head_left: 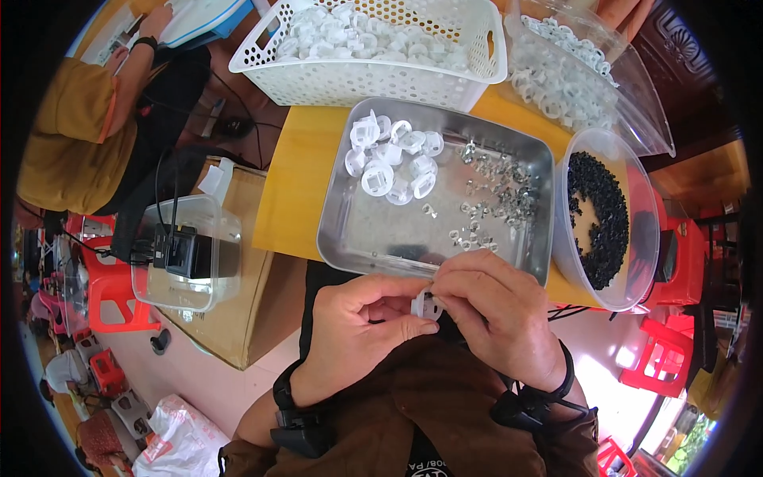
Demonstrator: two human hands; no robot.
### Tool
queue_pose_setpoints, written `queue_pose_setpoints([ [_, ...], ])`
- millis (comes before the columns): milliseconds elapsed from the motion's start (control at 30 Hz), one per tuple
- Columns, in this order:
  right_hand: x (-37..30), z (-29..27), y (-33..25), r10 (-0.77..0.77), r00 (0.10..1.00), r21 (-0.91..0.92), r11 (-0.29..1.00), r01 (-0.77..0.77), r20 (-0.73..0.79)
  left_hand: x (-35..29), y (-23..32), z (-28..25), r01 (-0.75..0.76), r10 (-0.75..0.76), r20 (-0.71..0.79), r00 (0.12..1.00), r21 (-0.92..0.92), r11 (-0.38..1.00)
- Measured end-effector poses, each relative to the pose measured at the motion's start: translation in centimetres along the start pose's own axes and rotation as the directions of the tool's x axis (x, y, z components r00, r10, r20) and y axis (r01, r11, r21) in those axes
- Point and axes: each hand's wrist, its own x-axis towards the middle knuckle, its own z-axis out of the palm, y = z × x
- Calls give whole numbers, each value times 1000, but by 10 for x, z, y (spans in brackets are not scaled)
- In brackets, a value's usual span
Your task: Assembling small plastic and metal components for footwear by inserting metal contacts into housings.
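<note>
We see a small white plastic part (426, 306), roundish w/ a ring-like outline, pinched between both hands just below the near rim of the metal tray (358, 238), over the person's lap. Only a bit of it shows; fingers cover most, so its exact shape is hard to tell. It looks like the same kind as the white parts (393, 159) heaped in the tray's far-left corner.

Whether a small metal piece sits in it we can't tell, too tiny and covered. The small metal clips (493, 199) on the tray's right side are only glints, no detail. The black bits (600, 219) in the clear tub (644, 230) to the right read as grains only. The white basket (373, 79) and the clear bin (636, 95) beyond are cut off by the top edge.

Left hand (362, 322) comes up from below, palm facing right, thumb and fingers curled in, closed on the part's left side. Right hand (497, 306) arches over from the right, back of hand up, fingertips bent down onto the part's top and right side. Both wrists wear black straps. Fingertips of the two hands meet at the part.
</note>
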Motion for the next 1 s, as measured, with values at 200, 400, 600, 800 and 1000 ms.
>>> queue_pose_setpoints([
  [200,0,5,0,3,1000,-11,1000,-3,-7,1,-7,1,-15,17,-54,998,32,999],
  [400,-5,4,5,58,998,44,997,-57,-37,2,-3,1,-63,70,-35,997,165,984],
  [600,-2,2,4,10,1000,-39,999,-11,-29,4,1,3,-124,134,-52,990,152,981],
  [800,-3,6,7,31,998,22,999,-30,-50,4,-8,3,-101,103,-25,994,52,993],
  [1000,-4,-2,5,248,948,226,953,-201,-202,7,-8,1,-205,200,-56,978,-95,974],
])
